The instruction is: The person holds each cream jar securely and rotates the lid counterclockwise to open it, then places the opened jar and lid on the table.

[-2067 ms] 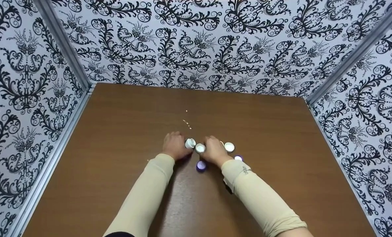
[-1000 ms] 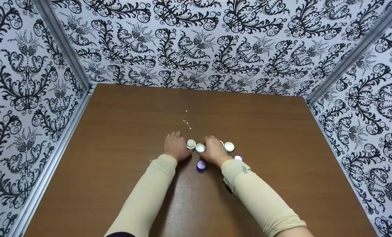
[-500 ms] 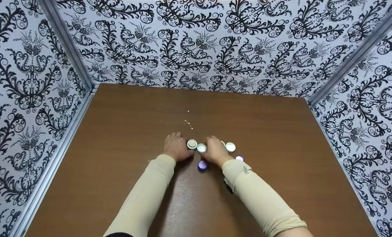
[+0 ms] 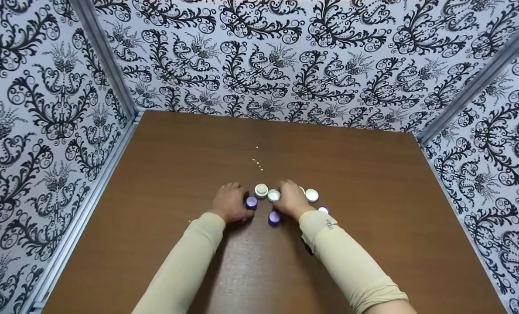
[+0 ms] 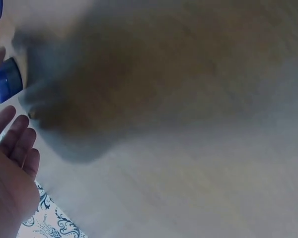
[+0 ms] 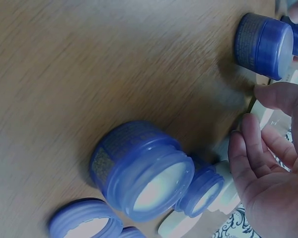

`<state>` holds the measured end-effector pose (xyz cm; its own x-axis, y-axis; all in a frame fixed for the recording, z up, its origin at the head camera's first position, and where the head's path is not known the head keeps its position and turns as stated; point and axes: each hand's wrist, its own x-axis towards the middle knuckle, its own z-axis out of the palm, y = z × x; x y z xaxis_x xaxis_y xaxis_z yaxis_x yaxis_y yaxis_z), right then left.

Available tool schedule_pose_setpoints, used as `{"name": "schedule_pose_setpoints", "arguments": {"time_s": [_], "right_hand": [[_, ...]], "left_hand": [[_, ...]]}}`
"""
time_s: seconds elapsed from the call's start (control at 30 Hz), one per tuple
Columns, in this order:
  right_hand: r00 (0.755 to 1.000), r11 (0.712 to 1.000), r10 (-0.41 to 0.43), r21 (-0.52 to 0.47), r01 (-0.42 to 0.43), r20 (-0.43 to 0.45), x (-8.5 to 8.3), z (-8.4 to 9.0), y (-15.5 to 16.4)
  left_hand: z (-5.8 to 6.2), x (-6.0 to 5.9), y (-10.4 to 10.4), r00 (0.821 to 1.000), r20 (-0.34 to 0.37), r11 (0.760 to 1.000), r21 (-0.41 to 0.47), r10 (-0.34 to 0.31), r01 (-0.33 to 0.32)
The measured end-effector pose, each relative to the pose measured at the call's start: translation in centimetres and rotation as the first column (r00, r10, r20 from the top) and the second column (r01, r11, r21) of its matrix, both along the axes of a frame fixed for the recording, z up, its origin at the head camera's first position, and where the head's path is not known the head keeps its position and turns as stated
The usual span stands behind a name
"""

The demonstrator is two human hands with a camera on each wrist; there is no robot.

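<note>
My left hand [image 4: 230, 203] has thumb and fingers on opposite sides of a small purple-lidded jar [image 4: 251, 202]; in the left wrist view that jar looks blue [image 5: 9, 82] between thumb and fingers. My right hand [image 4: 292, 198] pinches a small pale jar [image 4: 273, 196] with a white top, its body partly hidden by the fingers. Between the two hands stands a white jar [image 4: 261, 190] with a stepped round top. Just nearer to me is a second purple-lidded jar [image 4: 274, 218], upright, seen from its side in the right wrist view [image 6: 264, 45].
Right of my right hand lies a round white-topped piece [image 4: 312, 195]. An open blue jar [image 6: 129, 158] with white inside stands by the right wrist, near a blue screw lid [image 6: 84, 218]. Small pale crumbs [image 4: 258, 163] dot the brown table [image 4: 189, 144]. Patterned walls enclose it.
The white jar's top was tilted two seconds ago and now sits level. My left hand has left that jar and moved toward me, round the purple-lidded jar. My right hand holds its place.
</note>
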<state>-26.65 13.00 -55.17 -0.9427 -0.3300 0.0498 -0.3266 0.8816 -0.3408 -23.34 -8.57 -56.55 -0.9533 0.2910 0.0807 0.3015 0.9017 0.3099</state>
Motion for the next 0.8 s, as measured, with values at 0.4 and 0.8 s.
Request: {"name": "schedule_pose_setpoints", "arguments": {"time_s": [0.4, 0.8], "right_hand": [[0.999, 0.999, 0.04, -0.008, -0.04, -0.005, -0.14, -0.31, 0.42], [1.0, 1.0, 0.026, 0.0, -0.026, 0.017, -0.04, 0.01, -0.04]], "left_hand": [[-0.06, 0.84, 0.72, 0.999, -0.028, 0.998, 0.063, 0.016, -0.014], [-0.06, 1.1, 0.57, 0.998, -0.059, 0.998, 0.062, 0.012, -0.008]]}}
